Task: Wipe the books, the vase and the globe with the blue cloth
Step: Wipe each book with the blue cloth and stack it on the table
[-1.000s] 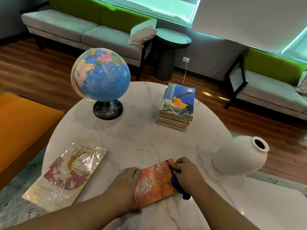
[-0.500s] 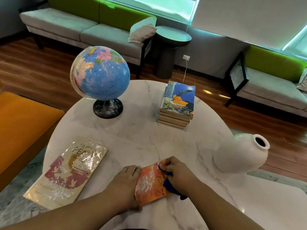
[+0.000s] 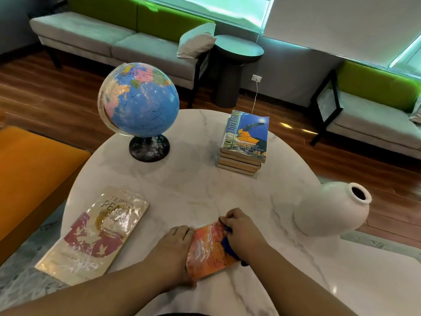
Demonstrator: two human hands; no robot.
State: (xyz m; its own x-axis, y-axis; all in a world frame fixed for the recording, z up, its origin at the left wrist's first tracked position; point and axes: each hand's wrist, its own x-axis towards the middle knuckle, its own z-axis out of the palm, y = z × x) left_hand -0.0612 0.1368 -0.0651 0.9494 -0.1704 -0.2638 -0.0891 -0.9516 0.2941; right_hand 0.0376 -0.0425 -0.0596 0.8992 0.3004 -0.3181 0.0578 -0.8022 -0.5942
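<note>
Blue cloth (image 3: 226,242): bunched under the right hand (image 3: 243,231), fingers curled round it, only dark blue folds showing below the knuckles and at the wrist. It lies on the cover of the orange book (image 3: 206,252), at the near edge of the marble table (image 3: 193,183).

Change over the last second: right hand has slid from the book's right edge inward across the cover, toward the far corner. Cloth went with it. Left hand (image 3: 175,245) has not shifted; it lies flat, fingers extended, pinning the book's left edge.

Judgement: one wiping pass is in progress, so this is the first book, part done.

Further out, nothing has moved. Large plastic-wrapped book (image 3: 95,233) flat to the left, apart from the hands. White vase (image 3: 330,210) on its side at the table's right edge, mouth facing away. Stack of books (image 3: 245,142) beyond centre. Globe (image 3: 139,101) upright at far left. All of these look still to be wiped.
</note>
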